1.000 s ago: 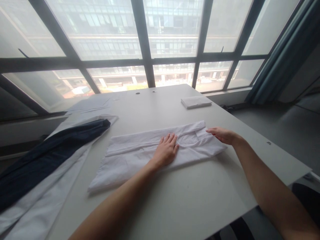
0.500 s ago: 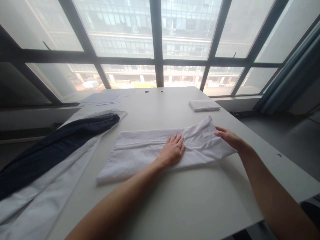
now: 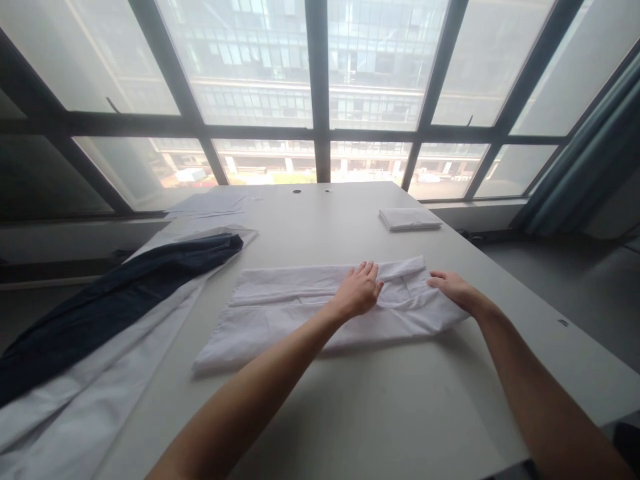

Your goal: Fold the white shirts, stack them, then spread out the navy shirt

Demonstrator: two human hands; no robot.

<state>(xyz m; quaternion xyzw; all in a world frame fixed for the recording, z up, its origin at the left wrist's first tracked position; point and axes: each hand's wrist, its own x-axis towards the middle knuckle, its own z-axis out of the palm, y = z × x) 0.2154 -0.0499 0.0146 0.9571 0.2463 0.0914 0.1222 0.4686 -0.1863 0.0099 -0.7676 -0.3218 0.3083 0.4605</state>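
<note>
A white shirt (image 3: 285, 307), folded into a long strip, lies across the middle of the white table (image 3: 380, 413). My left hand (image 3: 360, 290) rests flat on it near the collar end, fingers stretched out toward the far edge. My right hand (image 3: 450, 287) lies at the strip's right end, fingers extended and touching the cloth beside the collar. Neither hand grips the fabric.
A dark navy garment (image 3: 115, 300) lies over other white cloth (image 3: 75, 413) at the table's left. A small folded white piece (image 3: 410, 218) sits at the far right near the window. Teal curtains (image 3: 585, 160) hang at the right. The table's right edge is close to my right arm.
My left hand has slid away from me toward the shirt's far edge. The raised right end of the shirt has dropped flat again. My right hand has stayed at the collar end.
</note>
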